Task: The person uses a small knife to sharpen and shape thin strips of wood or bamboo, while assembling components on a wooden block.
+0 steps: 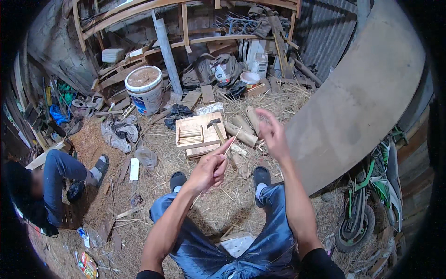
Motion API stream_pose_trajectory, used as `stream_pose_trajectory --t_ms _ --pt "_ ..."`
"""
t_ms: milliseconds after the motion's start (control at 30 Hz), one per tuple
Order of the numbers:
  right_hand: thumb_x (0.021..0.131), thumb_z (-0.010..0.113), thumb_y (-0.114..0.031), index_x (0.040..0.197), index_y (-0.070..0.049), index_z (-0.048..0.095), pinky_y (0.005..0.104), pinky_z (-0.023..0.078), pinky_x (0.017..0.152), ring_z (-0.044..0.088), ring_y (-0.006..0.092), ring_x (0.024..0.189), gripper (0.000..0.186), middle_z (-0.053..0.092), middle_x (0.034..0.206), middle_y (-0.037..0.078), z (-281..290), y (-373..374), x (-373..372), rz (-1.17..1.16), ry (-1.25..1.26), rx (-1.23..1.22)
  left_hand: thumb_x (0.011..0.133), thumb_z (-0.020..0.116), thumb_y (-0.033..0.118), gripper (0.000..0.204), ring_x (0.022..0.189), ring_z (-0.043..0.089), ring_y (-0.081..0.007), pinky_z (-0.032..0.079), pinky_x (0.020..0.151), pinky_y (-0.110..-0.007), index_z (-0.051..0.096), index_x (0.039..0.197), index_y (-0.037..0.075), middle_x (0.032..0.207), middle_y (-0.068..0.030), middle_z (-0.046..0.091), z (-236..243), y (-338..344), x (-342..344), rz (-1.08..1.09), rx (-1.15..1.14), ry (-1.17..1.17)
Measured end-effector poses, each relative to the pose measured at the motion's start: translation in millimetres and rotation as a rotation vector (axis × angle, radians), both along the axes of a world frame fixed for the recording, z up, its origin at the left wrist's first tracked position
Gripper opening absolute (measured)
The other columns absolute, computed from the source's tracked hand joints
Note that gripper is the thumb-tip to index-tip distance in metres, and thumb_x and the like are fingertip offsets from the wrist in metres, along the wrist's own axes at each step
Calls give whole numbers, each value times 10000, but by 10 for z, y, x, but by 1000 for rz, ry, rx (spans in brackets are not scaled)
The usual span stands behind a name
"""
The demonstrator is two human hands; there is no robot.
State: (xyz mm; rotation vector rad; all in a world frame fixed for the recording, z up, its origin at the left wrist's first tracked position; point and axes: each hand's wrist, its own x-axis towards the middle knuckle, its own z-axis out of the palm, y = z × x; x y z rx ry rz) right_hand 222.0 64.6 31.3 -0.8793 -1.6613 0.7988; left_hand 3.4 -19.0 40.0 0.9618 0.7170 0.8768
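In the centre of the head view, my left hand (209, 169) grips a thin pale stick (234, 139), its fingers curled and the stick angled up to the right. My right hand (272, 135) is raised right of the stick's tip, fingers apart, with nothing visible in it. Beyond them lies a wooden block (186, 122) with several small sticks (188, 135) and a hammer (212, 123) on it. Cut bamboo pieces (240, 132) rest on the straw beside the block, partly behind my right hand.
A white bucket (145, 102) and wooden racks (195, 43) stand behind. A large leaning board (348, 102) fills the right, beside a green two-wheeler (385, 176). Another person's leg (65, 174) is at the left. Straw, scraps and plastic bags (118, 130) litter the ground.
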Motion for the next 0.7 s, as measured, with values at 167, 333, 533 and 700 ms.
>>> stream_pose_trajectory --t_ms 167,333,533,700 --pt "933 541 -154 1211 -18 520 191 382 581 454 32 653 310 549 785 -8 15 -280 -301 333 138 -280 959 306 153 502 414 256 -58 268 387 -208 262 1459 175 553 54 296 -31 31 -8 11 2 -27" --pt "939 541 -153 1197 -32 515 172 339 519 432 29 609 286 510 733 -35 9 -188 -256 359 300 -345 986 380 227 475 435 275 -50 269 401 -199 288 1449 175 564 56 324 -15 28 -12 9 64 20" --pt "895 588 -143 1233 -22 497 201 368 500 463 37 554 370 553 675 -22 -98 -263 -358 257 -55 -109 975 417 261 488 420 234 -44 268 382 -199 308 1436 141 552 71 274 -26 24 16 62 54 -8" --pt "884 611 -180 1212 19 523 255 467 564 575 79 597 393 680 746 76 38 -164 -247 137 -66 -152 974 415 230 487 416 246 -43 254 382 -197 303 1436 123 552 65 297 -56 9 -27 10 26 -66"
